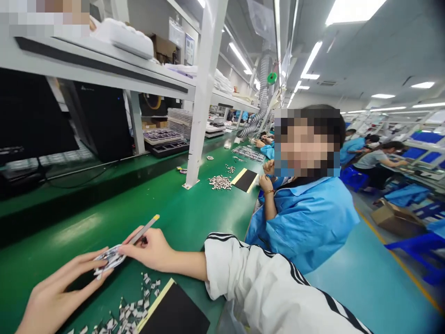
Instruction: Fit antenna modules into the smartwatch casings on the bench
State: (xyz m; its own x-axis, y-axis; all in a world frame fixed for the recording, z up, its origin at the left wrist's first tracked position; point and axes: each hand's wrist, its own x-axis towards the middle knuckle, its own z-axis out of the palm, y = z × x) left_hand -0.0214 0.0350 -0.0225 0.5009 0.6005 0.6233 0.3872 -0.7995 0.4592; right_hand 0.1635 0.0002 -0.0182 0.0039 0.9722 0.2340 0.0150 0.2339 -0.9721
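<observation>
My right hand pinches a slim grey stylus with a yellow tip, and its white striped sleeve reaches in from the right. My left hand lies at the lower left, its fingers on a small silvery-white piece that also touches my right hand's fingers. Just below, a heap of small silver parts lies on the green bench mat, beside a black pad with a yellow edge.
A co-worker in a blue smock sits close on the right. Farther along the bench are another silver heap, a black pad and stacked trays. A white shelf runs overhead at the left.
</observation>
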